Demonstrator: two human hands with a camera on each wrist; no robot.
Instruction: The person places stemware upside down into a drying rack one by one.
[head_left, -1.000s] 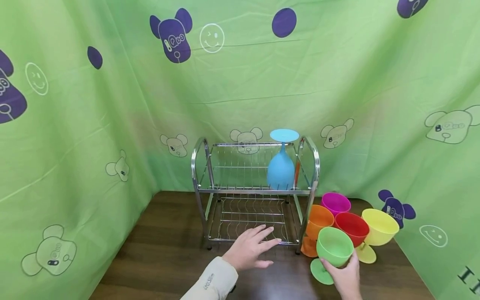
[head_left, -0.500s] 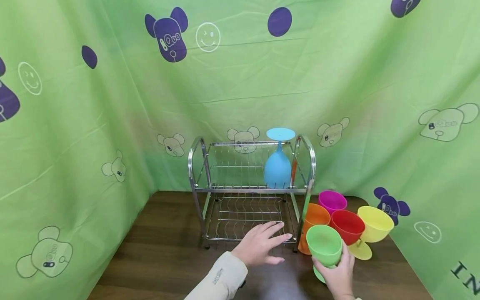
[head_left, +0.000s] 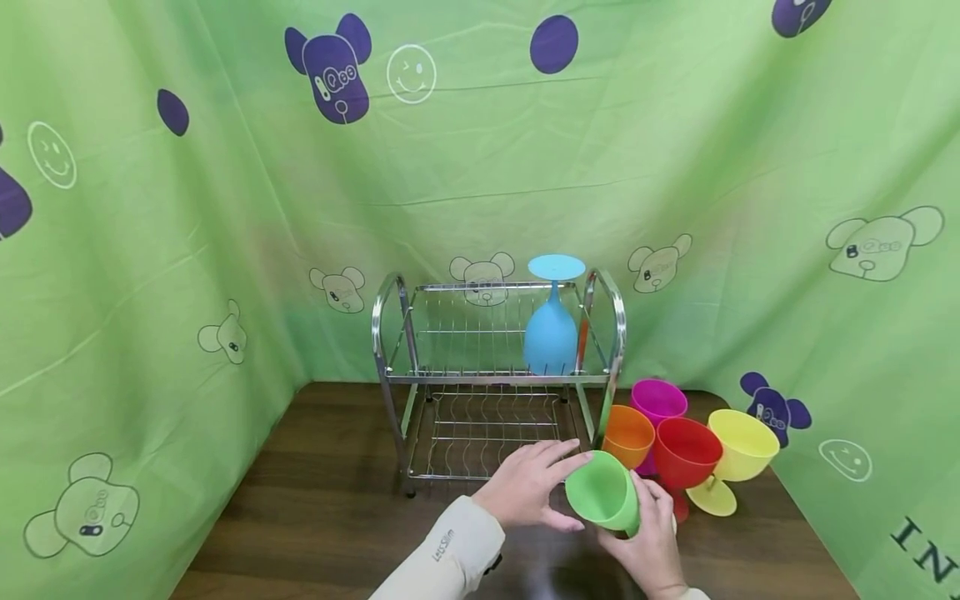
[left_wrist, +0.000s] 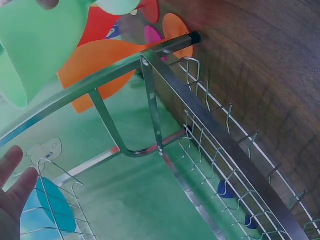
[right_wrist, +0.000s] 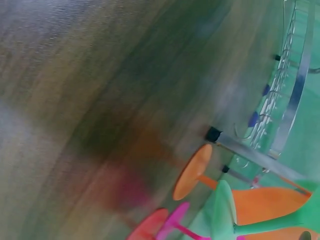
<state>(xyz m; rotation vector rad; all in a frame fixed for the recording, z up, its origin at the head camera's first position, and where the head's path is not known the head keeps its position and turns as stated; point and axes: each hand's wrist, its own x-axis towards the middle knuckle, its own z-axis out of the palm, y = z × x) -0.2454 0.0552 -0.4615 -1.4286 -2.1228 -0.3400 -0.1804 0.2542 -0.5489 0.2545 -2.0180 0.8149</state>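
Tilted in front of the rack, a green plastic goblet (head_left: pixel 602 492) is held by my right hand (head_left: pixel 647 533) at its right side. In the right wrist view, the green goblet's foot and stem (right_wrist: pixel 265 226) show off the table. My left hand (head_left: pixel 534 485) has its fingers spread at the goblet's left; whether it touches the rim I cannot tell. In the left wrist view, the green bowl (left_wrist: pixel 42 45) is at upper left, with left-hand fingers (left_wrist: pixel 20 185) lower down. A blue goblet (head_left: pixel 551 337) stands upside down on the upper tier of the metal dish rack (head_left: pixel 495 379).
Right of the rack stand upright goblets: orange (head_left: pixel 628 437), magenta (head_left: pixel 659 400), red (head_left: pixel 687 452) and yellow (head_left: pixel 742 446). The brown wooden table (head_left: pixel 300 517) backs onto a green printed curtain (head_left: pixel 450 167). The rack's lower tier (head_left: pixel 491 433) sits low over the table.
My right hand has carried the green goblet left, away from the other goblets, and tipped it. My left hand has moved slightly right, toward the goblet.
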